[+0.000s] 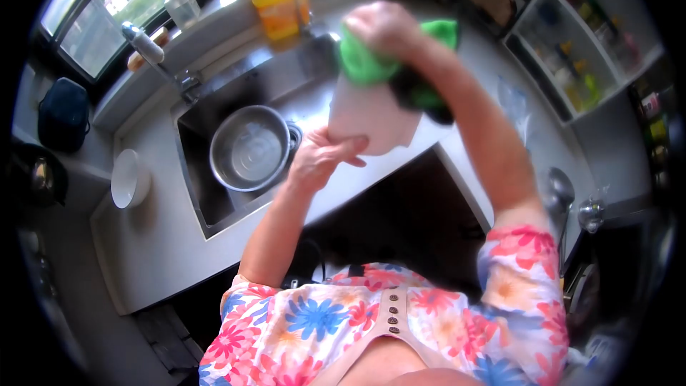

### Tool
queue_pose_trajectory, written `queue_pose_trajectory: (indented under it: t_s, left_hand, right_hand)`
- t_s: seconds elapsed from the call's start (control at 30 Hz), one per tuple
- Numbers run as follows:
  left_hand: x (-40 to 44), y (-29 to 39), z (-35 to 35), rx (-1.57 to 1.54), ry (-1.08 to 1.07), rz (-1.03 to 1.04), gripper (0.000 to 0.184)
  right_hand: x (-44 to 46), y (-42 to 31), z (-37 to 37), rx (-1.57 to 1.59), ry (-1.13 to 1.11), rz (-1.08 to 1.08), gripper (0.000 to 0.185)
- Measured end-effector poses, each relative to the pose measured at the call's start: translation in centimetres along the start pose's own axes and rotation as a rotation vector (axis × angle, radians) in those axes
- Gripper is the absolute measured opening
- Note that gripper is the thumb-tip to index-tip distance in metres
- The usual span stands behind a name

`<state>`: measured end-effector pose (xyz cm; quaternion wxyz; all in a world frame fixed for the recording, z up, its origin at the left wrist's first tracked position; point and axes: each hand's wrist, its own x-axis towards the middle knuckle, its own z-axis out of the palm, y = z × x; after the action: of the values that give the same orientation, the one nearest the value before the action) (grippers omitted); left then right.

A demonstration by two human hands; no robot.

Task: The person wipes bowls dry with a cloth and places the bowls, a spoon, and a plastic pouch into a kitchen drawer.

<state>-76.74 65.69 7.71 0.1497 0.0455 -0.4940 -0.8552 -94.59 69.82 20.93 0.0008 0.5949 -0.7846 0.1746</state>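
My left hand (325, 156) grips the lower left edge of a pale, flat board (375, 116), its thumb lying across the face. The board is tilted up over the counter beside the sink. At its upper end my right hand (384, 28) is closed on a green cloth (364, 61), which touches the board and covers its top. Part of the cloth sticks out to the right behind my right wrist. A dark item (421, 93) shows between the board and my right forearm; its kind is unclear.
A metal basin (250, 148) with some water sits in the sink (204, 225), left of the board. A white bowl (130, 179) stands on the left counter. Behind the sink are a faucet (188, 84) and a yellow jug (281, 3). A ladle (559, 189) lies at right.
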Motion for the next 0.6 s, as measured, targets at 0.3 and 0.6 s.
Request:
queue_pose_trajectory:
  t_s: [0.3,0.6]
  left_hand:
    - [-1.2,0.6,-0.8,-0.266,-0.104,0.008,0.019]
    - [2.0,-1.5,-2.9,-0.496,-0.202,0.152,0.046]
  right_hand:
    - [-6.8,9.0,7.5,1.405,-0.092,0.336,0.022]
    - [-7.7,2.1,12.6,1.890,0.395,0.266,0.028]
